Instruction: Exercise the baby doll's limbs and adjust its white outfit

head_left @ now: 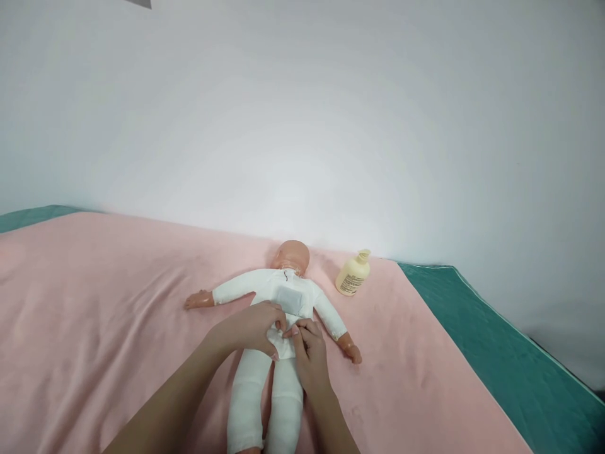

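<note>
A doll (290, 407) in a white cloth body lies on its front or back, its bald head away from me and its arms spread. A pale grey patch (290, 301) shows on its upper torso. Both of my hands are at the doll's lower torso, over white cloth. My left hand (258, 328) curves over the left side, thumb and fingers bent toward each other at the cloth. Close beside it, my right hand (309, 353) pinches the white cloth between thumb and fingers. The fingertips of the two hands nearly meet.
A pale yellow pump bottle (352, 275) stands right of the doll's head. Under everything lies a pink blanket (118, 302), wrinkled at the left. A green mattress cover (491, 340) shows at the right edge. Behind the bed rises a white wall (302, 126).
</note>
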A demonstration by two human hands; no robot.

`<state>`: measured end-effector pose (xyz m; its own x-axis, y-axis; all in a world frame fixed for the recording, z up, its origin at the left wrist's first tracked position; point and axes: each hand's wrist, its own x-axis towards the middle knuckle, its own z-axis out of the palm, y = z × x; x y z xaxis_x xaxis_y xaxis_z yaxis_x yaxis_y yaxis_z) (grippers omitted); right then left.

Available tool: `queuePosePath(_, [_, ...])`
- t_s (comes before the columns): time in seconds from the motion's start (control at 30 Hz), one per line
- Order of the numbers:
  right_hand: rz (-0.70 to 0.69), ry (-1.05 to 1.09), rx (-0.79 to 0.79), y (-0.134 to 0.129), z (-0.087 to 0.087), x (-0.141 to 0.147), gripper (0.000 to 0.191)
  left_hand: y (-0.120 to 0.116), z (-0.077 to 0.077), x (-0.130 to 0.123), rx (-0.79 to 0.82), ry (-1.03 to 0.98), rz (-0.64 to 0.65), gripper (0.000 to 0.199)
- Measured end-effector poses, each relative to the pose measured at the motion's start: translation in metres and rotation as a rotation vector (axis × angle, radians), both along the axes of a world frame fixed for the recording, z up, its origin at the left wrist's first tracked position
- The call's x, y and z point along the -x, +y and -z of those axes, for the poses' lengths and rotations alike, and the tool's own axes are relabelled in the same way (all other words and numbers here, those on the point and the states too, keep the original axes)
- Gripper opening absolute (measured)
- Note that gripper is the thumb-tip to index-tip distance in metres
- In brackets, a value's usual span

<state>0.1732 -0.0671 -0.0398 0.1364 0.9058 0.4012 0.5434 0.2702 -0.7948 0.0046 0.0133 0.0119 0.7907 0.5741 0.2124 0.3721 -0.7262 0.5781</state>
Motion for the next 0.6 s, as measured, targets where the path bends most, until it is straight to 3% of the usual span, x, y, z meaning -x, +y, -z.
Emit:
queuePosePath(0.4, [0.031,-0.028,-0.103,-0.0022,0.0031,-0.0015,0.022,0.0086,-0.0037,-0.0015,-0.009,-0.011,-0.016,0.039])
queuePosePath(0.6, [0.014,-0.085,-0.057,0.0008,0.0018,-0.002,0.023,0.0089,0.0004,-0.0038,-0.015,0.008,-0.059,0.034])
